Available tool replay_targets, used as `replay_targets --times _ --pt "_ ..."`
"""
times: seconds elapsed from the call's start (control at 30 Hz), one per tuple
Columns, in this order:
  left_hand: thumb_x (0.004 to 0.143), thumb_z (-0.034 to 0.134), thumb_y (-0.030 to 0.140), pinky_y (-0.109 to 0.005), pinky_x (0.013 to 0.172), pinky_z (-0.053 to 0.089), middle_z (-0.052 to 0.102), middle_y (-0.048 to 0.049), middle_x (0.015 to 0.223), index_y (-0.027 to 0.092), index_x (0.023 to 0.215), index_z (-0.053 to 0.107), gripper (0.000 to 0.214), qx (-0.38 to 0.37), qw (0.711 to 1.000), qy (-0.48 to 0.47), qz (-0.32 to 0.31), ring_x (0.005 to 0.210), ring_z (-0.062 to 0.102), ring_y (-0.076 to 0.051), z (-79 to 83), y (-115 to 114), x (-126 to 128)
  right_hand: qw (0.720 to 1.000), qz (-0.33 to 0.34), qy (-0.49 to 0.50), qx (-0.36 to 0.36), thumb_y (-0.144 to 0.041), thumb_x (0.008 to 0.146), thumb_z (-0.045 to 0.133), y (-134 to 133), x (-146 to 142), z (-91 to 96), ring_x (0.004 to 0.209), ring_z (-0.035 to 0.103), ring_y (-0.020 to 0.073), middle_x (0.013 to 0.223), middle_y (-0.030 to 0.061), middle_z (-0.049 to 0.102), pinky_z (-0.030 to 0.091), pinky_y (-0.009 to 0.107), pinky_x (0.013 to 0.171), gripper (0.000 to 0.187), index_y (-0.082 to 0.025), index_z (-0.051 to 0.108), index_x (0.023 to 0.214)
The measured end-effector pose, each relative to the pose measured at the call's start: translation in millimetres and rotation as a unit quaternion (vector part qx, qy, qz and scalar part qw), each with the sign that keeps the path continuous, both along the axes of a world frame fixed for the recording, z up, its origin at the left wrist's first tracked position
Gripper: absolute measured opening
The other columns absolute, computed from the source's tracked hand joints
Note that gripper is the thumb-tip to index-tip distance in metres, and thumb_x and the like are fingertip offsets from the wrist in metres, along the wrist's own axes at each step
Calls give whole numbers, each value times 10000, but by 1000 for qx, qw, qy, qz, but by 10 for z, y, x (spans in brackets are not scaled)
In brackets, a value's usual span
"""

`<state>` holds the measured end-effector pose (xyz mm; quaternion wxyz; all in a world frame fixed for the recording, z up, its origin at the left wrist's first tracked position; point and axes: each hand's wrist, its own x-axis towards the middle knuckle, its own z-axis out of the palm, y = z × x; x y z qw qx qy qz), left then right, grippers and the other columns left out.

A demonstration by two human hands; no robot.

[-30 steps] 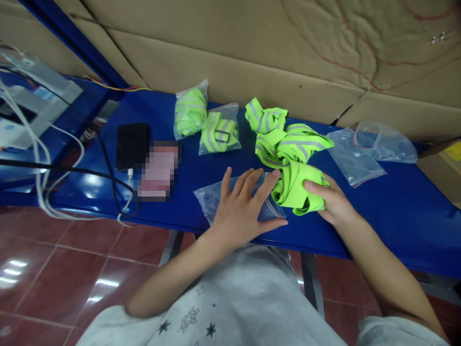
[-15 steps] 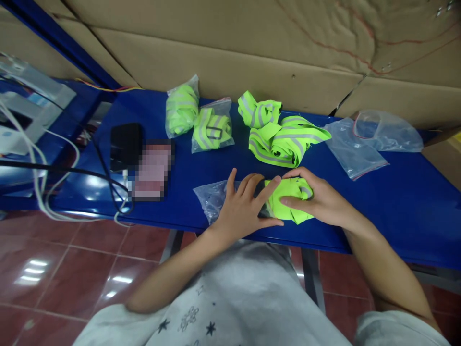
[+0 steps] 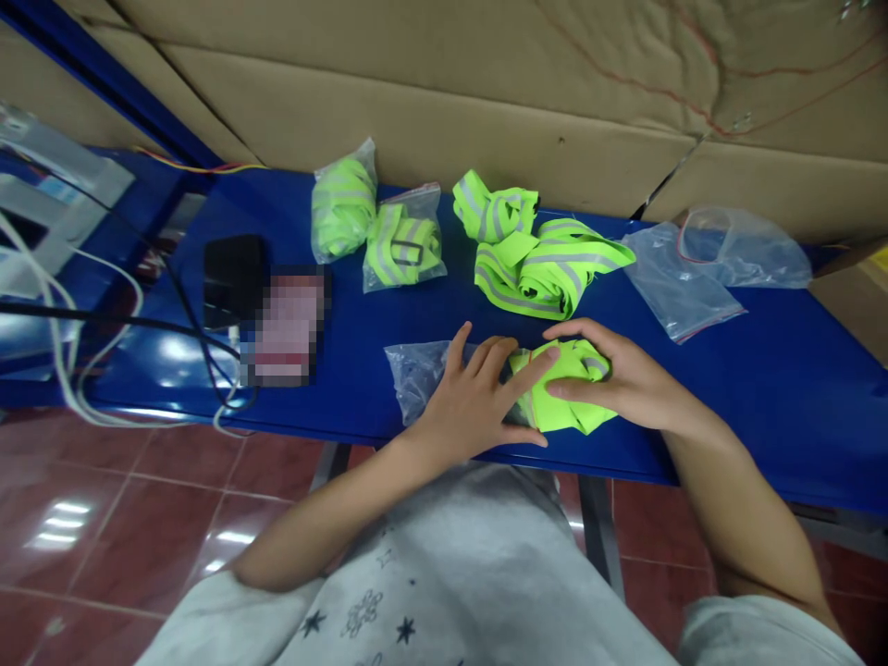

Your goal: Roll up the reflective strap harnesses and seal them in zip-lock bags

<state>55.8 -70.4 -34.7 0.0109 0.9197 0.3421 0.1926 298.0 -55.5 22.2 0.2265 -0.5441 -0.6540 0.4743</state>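
Observation:
My left hand point(image 3: 478, 402) lies on a clear zip bag point(image 3: 423, 377) on the blue table point(image 3: 763, 388), fingers spread and holding the bag's mouth. My right hand point(image 3: 624, 375) is closed around a folded neon-yellow reflective band point(image 3: 565, 393) and holds it at the bag's opening. Just beyond lies a loose heap of the same neon bands point(image 3: 541, 264) with grey stripes.
Two bagged bands point(image 3: 378, 231) lie at the back left. A black device point(image 3: 232, 277) and a blurred flat item point(image 3: 284, 324) sit to the left, with cables point(image 3: 104, 324) trailing off. Empty clear bags point(image 3: 708, 273) rest at the right. Cardboard sheets point(image 3: 486, 92) line the wall.
My right hand drew the folded band away from the heap and left, up to the bag's mouth. My left hand stayed on the bag.

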Motion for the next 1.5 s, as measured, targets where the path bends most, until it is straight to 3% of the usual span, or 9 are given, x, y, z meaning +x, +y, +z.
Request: replay_targets --times 0.17,0.43,0.6,0.83,0.97,1.07,1.27,1.37,1.5 --pt "826 574 877 -662 1243 287 545 -257 1491 250 1725 155 1173 -18 999 15 -22 1403 530 -405 5 -9 -22 996 -53 65 -42 -494 721 911 22 -27 -26 1133 702 279 1217 35 759 570 385 941 570 -267 721 1208" --pt "1011 574 611 -589 1228 364 569 -245 1487 251 1712 179 882 -7 999 0 39 1412 553 -356 43 -98 16 976 -122 122 -134 -533 689 930 27 -101 -59 962 745 266 1117 64 785 594 354 774 612 -231 728 1180" --pt "976 655 595 -587 1205 394 587 -214 1477 287 1715 176 933 -6 997 41 58 1377 584 -354 114 -56 64 995 -89 32 -7 -484 759 876 -20 -149 -123 976 709 254 1067 32 768 557 349 800 456 -242 708 1108" --pt "809 778 726 -564 1185 428 582 -206 1483 295 1721 157 1184 -30 995 76 60 1327 610 -367 142 30 167 993 -113 17 44 -416 741 860 -58 -213 -117 834 664 214 936 3 745 508 332 744 392 -245 679 1044" --pt "749 851 709 -519 1150 477 632 -175 1393 266 1703 223 1226 -18 998 47 36 1272 642 -347 306 51 151 979 -151 126 -61 -398 702 860 -85 -264 -77 841 676 218 922 5 727 530 332 741 390 -234 676 1004" --pt "847 822 595 -522 1117 506 655 -159 1331 276 1712 166 1131 -2 997 72 19 1228 664 -334 473 65 137 957 -173 194 -128 -417 730 830 -118 -284 -134 863 691 227 956 15 720 546 338 741 394 -239 665 1039" --pt "934 706 358 -518 1033 532 650 -177 1321 278 1722 106 994 44 992 116 -3 1178 664 -337 450 173 161 975 -164 150 -23 -377 772 791 -138 -292 -269 921 663 200 1048 4 656 560 336 788 467 -273 543 1153" --pt "909 716 392 -447 950 550 669 -140 1239 267 1709 172 975 -7 996 89 -26 1081 682 -304 400 273 136 987 -129 64 72 -337 768 790 -163 -301 -281 945 648 206 1089 21 624 553 350 801 508 -271 471 1158" --pt "902 733 482 -372 882 553 688 -78 1138 224 1702 136 1030 -116 987 62 -87 969 693 -250 385 387 71 994 -82 14 73 -378 803 819 -181 -307 -351 816 627 191 980 4 595 526 340 683 556 -276 412 1167"
